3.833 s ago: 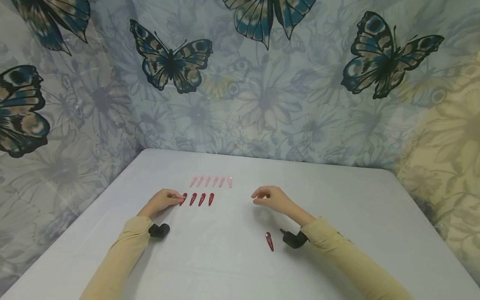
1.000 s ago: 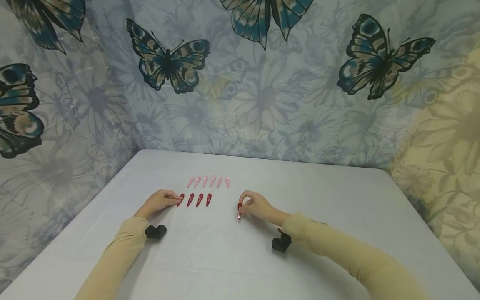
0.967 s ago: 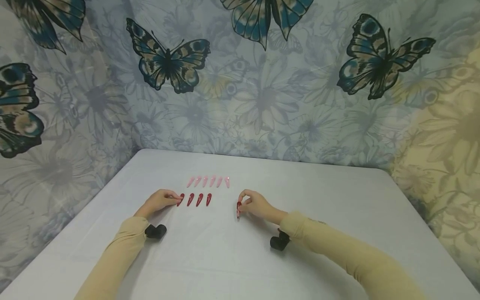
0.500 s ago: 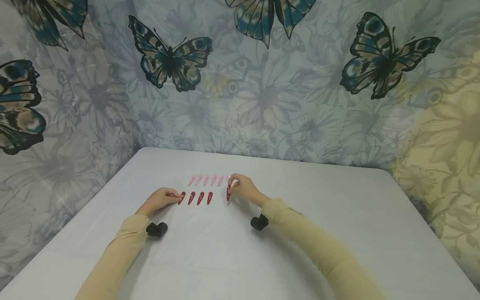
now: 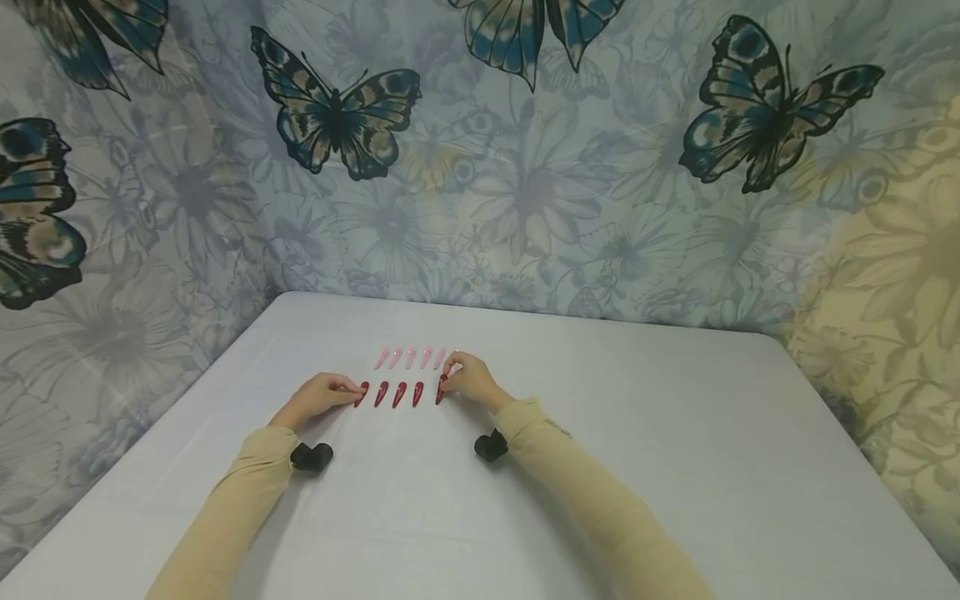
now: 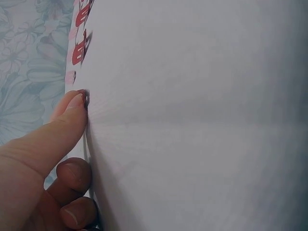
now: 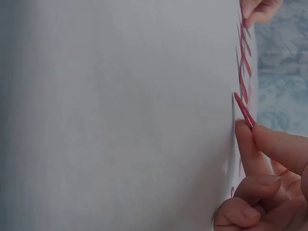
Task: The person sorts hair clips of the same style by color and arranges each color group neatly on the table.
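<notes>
My left hand point(image 5: 318, 396) pinches the leftmost red snap hair clip point(image 5: 362, 394) of a row lying on the white table. In the left wrist view, my thumb and finger cover most of that clip point(image 6: 86, 99). At the row's right end, my right hand point(image 5: 472, 379) holds another red hair clip point(image 5: 440, 390) between thumb and finger. The right wrist view shows this clip point(image 7: 244, 109) tilted, its narrow tip low over the cloth. Between the hands lie three red clips, the middle one point(image 5: 399, 394) slanted like its neighbours.
Behind the red row runs a row of several pink hair clips point(image 5: 411, 358), its right end hidden by my right hand. White cloth covers the table point(image 5: 637, 433). A butterfly-print curtain point(image 5: 525, 208) hangs along the back and sides. Each wrist wears a black camera point(image 5: 491, 446).
My right hand has picked up the red clip from the table's right front and carried it left to the end of the red row. My left hand stays on the leftmost clip.
</notes>
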The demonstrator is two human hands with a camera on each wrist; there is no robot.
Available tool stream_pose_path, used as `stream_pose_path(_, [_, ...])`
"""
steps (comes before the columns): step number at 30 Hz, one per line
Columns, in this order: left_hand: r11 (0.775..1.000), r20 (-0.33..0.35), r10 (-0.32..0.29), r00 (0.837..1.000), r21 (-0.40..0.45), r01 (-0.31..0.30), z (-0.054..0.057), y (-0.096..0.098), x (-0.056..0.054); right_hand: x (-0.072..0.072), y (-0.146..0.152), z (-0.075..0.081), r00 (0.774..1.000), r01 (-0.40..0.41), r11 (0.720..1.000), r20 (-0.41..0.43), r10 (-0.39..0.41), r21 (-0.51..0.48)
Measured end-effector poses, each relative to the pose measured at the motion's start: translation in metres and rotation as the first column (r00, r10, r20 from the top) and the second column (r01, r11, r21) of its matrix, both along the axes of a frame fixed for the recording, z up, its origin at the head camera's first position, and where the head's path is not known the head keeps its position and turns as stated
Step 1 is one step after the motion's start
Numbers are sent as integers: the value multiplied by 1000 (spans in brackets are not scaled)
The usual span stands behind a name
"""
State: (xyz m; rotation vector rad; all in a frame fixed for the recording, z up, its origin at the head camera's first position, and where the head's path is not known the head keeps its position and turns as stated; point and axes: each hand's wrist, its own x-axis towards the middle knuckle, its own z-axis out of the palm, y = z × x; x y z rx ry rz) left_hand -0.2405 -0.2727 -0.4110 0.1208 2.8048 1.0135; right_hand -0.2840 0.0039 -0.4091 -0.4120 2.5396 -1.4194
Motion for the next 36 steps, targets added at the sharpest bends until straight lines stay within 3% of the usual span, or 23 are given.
stream_pose_path(8, [1000,-5,-7,1000,-6,7,2,-1,1,4,-9,-5,999,41,999,-20,-41,12])
stream_pose_path(14, [1000,1,-1,1000,-3,1,1,-1,0,5,-10,-6,995,64,989,-81,-54,131])
stream_pose_path(22, [1000,3,7,1000,2,-7,0,0,-1,9,-11,-1,997,73,973,-52,-63,217])
stream_pose_path(36, [999,3,-30,1000,-15,30,2,-2,0,12,-13,-2,994,103,969,-46,-95,223])
